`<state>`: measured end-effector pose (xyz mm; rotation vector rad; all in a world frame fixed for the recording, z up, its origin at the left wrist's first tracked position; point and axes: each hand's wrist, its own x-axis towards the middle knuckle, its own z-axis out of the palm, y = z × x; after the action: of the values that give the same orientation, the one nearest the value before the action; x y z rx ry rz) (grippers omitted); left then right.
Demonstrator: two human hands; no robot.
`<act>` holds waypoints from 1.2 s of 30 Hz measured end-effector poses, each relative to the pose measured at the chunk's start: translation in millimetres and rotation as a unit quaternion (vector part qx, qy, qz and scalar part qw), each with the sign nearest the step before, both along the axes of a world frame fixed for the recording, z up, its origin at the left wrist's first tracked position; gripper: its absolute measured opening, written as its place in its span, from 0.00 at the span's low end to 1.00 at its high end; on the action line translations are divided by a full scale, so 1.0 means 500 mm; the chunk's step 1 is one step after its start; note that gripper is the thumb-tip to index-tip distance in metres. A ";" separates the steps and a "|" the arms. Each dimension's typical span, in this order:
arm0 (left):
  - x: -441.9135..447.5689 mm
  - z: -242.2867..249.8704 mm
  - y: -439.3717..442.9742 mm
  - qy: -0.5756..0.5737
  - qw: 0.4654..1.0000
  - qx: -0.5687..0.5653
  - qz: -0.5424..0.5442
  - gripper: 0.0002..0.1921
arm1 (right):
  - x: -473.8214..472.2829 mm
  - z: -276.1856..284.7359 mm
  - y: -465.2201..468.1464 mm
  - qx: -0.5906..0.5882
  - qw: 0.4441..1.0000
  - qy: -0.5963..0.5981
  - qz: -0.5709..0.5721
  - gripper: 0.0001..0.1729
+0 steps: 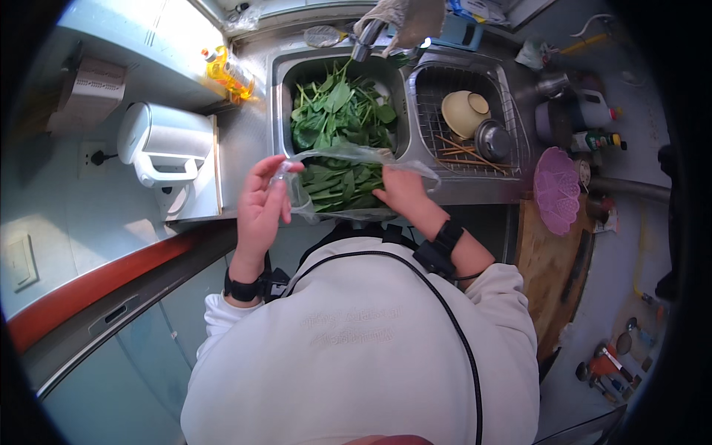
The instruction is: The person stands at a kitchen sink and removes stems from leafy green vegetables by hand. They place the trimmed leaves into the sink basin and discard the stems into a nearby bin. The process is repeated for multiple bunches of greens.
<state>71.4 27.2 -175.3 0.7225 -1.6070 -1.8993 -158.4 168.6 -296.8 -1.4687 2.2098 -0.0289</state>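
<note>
A clear plastic bag (356,151) with leafy greens (345,183) inside hangs at the front edge of the left sink basin. My left hand (264,194) pinches the bag's left rim between thumb and fingers. At the bag's right side, my right hand (403,189) grips the rim, its fingertips partly hidden by plastic and leaves. More loose leafy greens (334,111) fill much of the left basin (403,139), just beyond the bag and beneath the faucet (368,41).
A wire rack in the right basin holds a cream bowl (464,114), a steel bowl (493,140) and chopsticks (470,153). An electric kettle (167,144) and dish soap bottle (228,72) stand left; a pink basket (556,192) and wooden cutting board (542,267) are right.
</note>
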 end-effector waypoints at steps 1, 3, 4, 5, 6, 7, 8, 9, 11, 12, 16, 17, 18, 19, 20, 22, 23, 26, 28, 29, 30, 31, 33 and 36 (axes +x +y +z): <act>0.000 0.006 0.000 0.021 1.000 0.006 0.013 0.20 | 0.005 -0.009 -0.003 -0.036 0.999 -0.007 -0.011 0.21; 0.004 0.019 -0.005 0.065 0.997 -0.005 0.033 0.23 | 0.009 -0.024 -0.004 -0.028 1.000 -0.002 -0.005 0.24; 0.003 0.022 -0.007 0.066 0.996 -0.034 0.041 0.24 | 0.008 -0.029 -0.007 -0.015 1.000 -0.009 -0.002 0.20; 0.002 0.024 -0.007 0.096 0.994 -0.030 0.046 0.23 | 0.005 -0.030 -0.006 -0.020 1.000 -0.009 0.008 0.18; 0.000 0.025 -0.008 0.091 0.995 -0.030 0.037 0.23 | 0.001 -0.027 -0.007 -0.012 1.000 -0.007 0.015 0.17; -0.003 0.025 -0.009 0.103 0.994 -0.035 0.018 0.23 | -0.003 -0.021 -0.006 -0.005 1.000 -0.006 0.023 0.16; -0.004 0.024 -0.011 0.033 0.999 -0.031 0.010 0.23 | -0.007 -0.012 -0.007 -0.014 1.000 0.002 0.028 0.14; -0.006 0.022 -0.012 -0.022 0.999 -0.038 -0.011 0.22 | -0.011 -0.001 -0.006 -0.023 0.999 -0.015 0.020 0.15; -0.005 0.017 -0.011 -0.087 0.994 -0.061 -0.023 0.22 | -0.016 0.022 -0.007 -0.016 0.999 -0.046 0.011 0.17; -0.003 0.016 -0.011 -0.101 0.992 -0.077 -0.015 0.21 | -0.018 0.030 -0.007 -0.017 0.997 -0.070 -0.004 0.17; 0.007 0.026 -0.011 -0.159 0.981 -0.113 0.019 0.20 | -0.036 0.032 -0.005 -0.005 0.992 -0.126 -0.007 0.18; 0.008 0.033 -0.013 -0.162 0.978 -0.132 0.024 0.20 | -0.039 0.025 -0.001 -0.014 0.993 -0.116 -0.003 0.18; 0.009 0.042 -0.017 -0.182 0.979 -0.090 0.018 0.20 | -0.040 0.017 0.008 0.007 0.996 -0.083 0.012 0.18; 0.005 0.049 -0.019 -0.199 0.968 -0.152 0.016 0.20 | -0.038 0.008 0.015 0.011 0.998 -0.051 0.027 0.18; -0.004 0.056 -0.020 -0.198 0.955 -0.222 0.016 0.20 | -0.039 0.001 0.019 0.040 0.998 -0.010 0.037 0.18; -0.023 0.071 -0.010 -0.167 0.908 -0.378 0.066 0.19 | -0.043 -0.008 0.030 0.057 0.998 -0.024 0.029 0.17; -0.030 0.081 -0.003 -0.132 0.899 -0.414 0.050 0.18 | -0.045 -0.010 0.033 0.078 0.996 -0.028 0.022 0.16; -0.056 0.091 0.034 -0.009 0.899 -0.429 -0.084 0.14 | -0.055 -0.008 0.041 0.053 0.996 -0.067 -0.004 0.16; -0.101 0.056 0.066 0.003 0.906 -0.335 -0.259 0.11 | -0.056 -0.009 0.046 0.052 0.996 -0.069 -0.004 0.14; -0.130 0.025 0.075 -0.006 0.899 -0.300 -0.319 0.10 | -0.055 -0.010 0.047 0.038 0.997 -0.066 -0.004 0.14; -0.173 -0.014 0.076 -0.059 0.879 -0.333 -0.336 0.09 | -0.053 -0.012 0.050 0.023 0.996 -0.080 -0.014 0.13; -0.210 -0.055 0.069 -0.094 0.860 -0.366 -0.344 0.08 | -0.052 -0.013 0.053 -0.005 0.996 -0.090 -0.026 0.13; -0.245 -0.135 0.054 -0.183 0.810 -0.440 -0.343 0.08 | -0.050 -0.012 0.057 -0.024 0.986 -0.153 -0.064 0.13; -0.258 -0.214 0.033 -0.240 0.750 -0.474 -0.394 0.11 | -0.060 0.005 0.059 0.000 0.957 -0.262 -0.125 0.14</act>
<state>-57.7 43.6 -282.6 0.0231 -3.1790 -0.9624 -188.4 198.0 -294.1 -1.0178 1.9298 -0.4484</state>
